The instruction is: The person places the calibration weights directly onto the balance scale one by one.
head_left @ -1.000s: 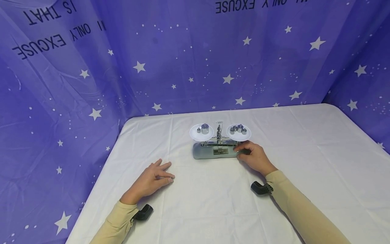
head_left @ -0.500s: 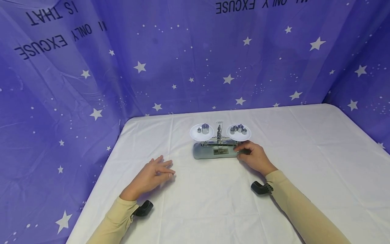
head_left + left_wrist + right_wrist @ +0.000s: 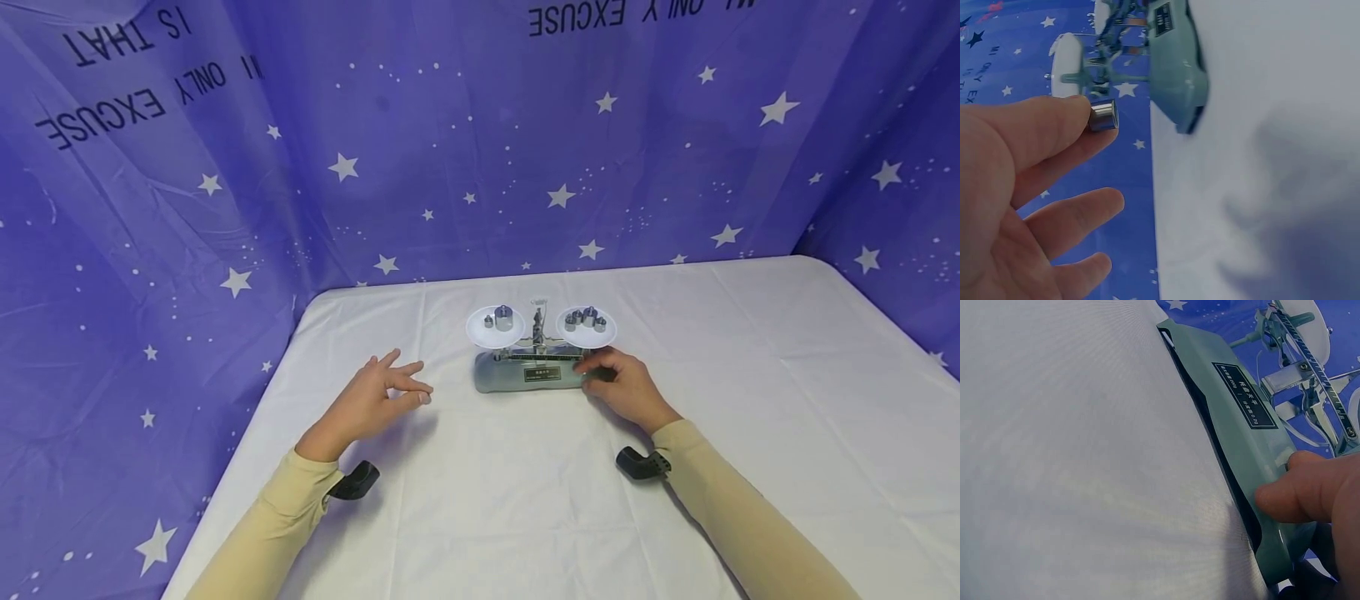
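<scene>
A small silver calibration weight [image 3: 1104,115] is pinched between the thumb and a finger of my left hand [image 3: 375,398], the other fingers spread apart. This hand is raised over the cloth, left of a green two-pan balance scale [image 3: 506,373]. My right hand [image 3: 628,386] grips the right end of the scale's base, its thumb on the front face in the right wrist view. The left pan [image 3: 487,336] bears a large weight [image 3: 504,318] and a small weight [image 3: 489,322]. Several weights [image 3: 590,317] stand on the right pan [image 3: 588,340].
A white cloth [image 3: 517,492] covers the table under the scale. Purple curtains with white stars [image 3: 465,167] hang behind it and at both sides. A black camera mount [image 3: 356,481] juts from the left wrist, another black mount [image 3: 642,464] from the right.
My left hand has lifted off the cloth and moved forward, with the weight between its fingers. My right hand and the scale have stayed in place.
</scene>
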A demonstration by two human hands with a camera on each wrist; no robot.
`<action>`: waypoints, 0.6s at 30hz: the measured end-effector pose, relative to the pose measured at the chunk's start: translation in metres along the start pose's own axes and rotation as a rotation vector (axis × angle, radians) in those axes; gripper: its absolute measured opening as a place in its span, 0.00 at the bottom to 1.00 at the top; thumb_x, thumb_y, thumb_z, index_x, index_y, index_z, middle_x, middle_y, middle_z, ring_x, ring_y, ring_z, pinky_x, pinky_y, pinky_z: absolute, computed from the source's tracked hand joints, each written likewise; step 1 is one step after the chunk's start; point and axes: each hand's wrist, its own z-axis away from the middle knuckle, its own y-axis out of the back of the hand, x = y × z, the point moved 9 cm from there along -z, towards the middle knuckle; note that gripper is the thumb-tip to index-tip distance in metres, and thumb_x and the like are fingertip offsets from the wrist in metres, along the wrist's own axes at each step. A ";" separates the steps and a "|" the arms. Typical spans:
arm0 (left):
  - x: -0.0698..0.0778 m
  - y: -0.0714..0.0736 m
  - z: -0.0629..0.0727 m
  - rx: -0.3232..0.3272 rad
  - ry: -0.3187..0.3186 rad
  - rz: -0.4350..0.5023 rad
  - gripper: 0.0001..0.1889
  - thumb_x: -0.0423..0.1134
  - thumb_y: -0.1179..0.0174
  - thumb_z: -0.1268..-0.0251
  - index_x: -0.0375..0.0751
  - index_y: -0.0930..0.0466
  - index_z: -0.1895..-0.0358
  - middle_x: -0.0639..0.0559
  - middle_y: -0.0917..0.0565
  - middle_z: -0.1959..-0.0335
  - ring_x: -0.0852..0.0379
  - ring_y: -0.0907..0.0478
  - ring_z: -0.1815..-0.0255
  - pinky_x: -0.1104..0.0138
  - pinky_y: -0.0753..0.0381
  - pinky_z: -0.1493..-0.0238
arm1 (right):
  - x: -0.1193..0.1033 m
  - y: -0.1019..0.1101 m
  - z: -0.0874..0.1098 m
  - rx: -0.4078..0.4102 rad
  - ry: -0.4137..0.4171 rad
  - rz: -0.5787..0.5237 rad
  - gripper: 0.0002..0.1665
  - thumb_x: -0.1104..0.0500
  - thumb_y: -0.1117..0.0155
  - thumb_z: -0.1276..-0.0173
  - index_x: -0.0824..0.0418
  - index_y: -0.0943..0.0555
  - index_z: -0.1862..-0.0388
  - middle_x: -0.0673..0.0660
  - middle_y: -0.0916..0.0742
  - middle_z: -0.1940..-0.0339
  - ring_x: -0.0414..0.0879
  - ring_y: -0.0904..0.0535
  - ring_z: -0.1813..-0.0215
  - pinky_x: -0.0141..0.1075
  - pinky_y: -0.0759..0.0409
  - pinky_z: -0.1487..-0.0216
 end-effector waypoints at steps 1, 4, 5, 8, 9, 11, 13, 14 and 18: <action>0.002 0.003 -0.002 -0.001 -0.001 -0.007 0.11 0.39 0.37 0.32 0.40 0.09 0.54 0.36 0.22 0.33 0.27 0.50 0.18 0.31 0.61 0.21 | 0.000 0.000 0.000 0.000 -0.002 -0.001 0.13 0.73 0.33 0.44 0.64 0.12 0.59 0.63 0.11 0.50 0.57 0.20 0.39 0.38 0.28 0.33; 0.009 0.011 -0.009 -0.001 -0.007 -0.022 0.11 0.40 0.37 0.31 0.41 0.09 0.53 0.37 0.22 0.32 0.28 0.50 0.18 0.32 0.61 0.21 | 0.000 0.000 0.000 -0.001 -0.005 0.000 0.13 0.73 0.32 0.44 0.65 0.12 0.59 0.63 0.11 0.49 0.57 0.20 0.39 0.43 0.28 0.32; 0.012 0.013 -0.012 -0.001 -0.010 -0.026 0.11 0.40 0.37 0.31 0.41 0.09 0.53 0.37 0.22 0.32 0.28 0.50 0.18 0.32 0.61 0.20 | 0.000 0.000 0.000 -0.001 -0.006 0.000 0.13 0.73 0.32 0.44 0.65 0.12 0.59 0.63 0.11 0.49 0.58 0.20 0.39 0.44 0.28 0.32; 0.019 0.021 -0.019 0.004 -0.022 -0.034 0.11 0.40 0.38 0.31 0.42 0.09 0.53 0.37 0.23 0.32 0.29 0.50 0.18 0.33 0.61 0.20 | 0.001 0.000 0.000 -0.001 -0.008 0.003 0.13 0.73 0.32 0.44 0.64 0.12 0.59 0.63 0.11 0.49 0.57 0.20 0.39 0.45 0.28 0.32; 0.022 0.023 -0.021 0.007 -0.026 -0.033 0.11 0.40 0.38 0.31 0.42 0.09 0.53 0.37 0.23 0.31 0.29 0.50 0.18 0.33 0.61 0.20 | 0.001 0.000 0.000 0.000 -0.010 0.004 0.13 0.73 0.32 0.44 0.64 0.12 0.59 0.63 0.11 0.49 0.57 0.20 0.39 0.44 0.28 0.32; 0.027 0.027 -0.026 0.013 -0.037 -0.037 0.11 0.40 0.38 0.31 0.43 0.09 0.53 0.37 0.23 0.31 0.29 0.50 0.17 0.33 0.61 0.20 | 0.002 0.000 0.000 0.002 -0.009 0.007 0.14 0.73 0.32 0.44 0.64 0.12 0.59 0.63 0.11 0.49 0.57 0.20 0.39 0.42 0.28 0.33; 0.033 0.030 -0.031 0.020 -0.048 -0.041 0.11 0.40 0.38 0.30 0.42 0.09 0.53 0.36 0.23 0.31 0.29 0.50 0.18 0.33 0.60 0.20 | 0.002 0.000 0.000 0.002 -0.008 0.008 0.14 0.73 0.32 0.44 0.64 0.12 0.59 0.63 0.11 0.49 0.57 0.20 0.39 0.41 0.28 0.33; 0.035 0.032 -0.033 0.025 -0.054 -0.044 0.11 0.41 0.38 0.30 0.42 0.09 0.53 0.36 0.23 0.31 0.29 0.50 0.18 0.33 0.60 0.20 | 0.002 0.000 0.000 0.002 -0.007 0.007 0.14 0.73 0.32 0.44 0.64 0.12 0.59 0.63 0.11 0.50 0.57 0.20 0.39 0.41 0.28 0.33; 0.042 0.034 -0.043 0.027 -0.058 -0.063 0.12 0.41 0.39 0.29 0.43 0.09 0.52 0.37 0.23 0.31 0.29 0.50 0.18 0.33 0.60 0.20 | 0.001 0.000 0.000 0.001 -0.006 -0.001 0.13 0.73 0.32 0.44 0.64 0.12 0.59 0.63 0.11 0.50 0.57 0.20 0.39 0.40 0.28 0.33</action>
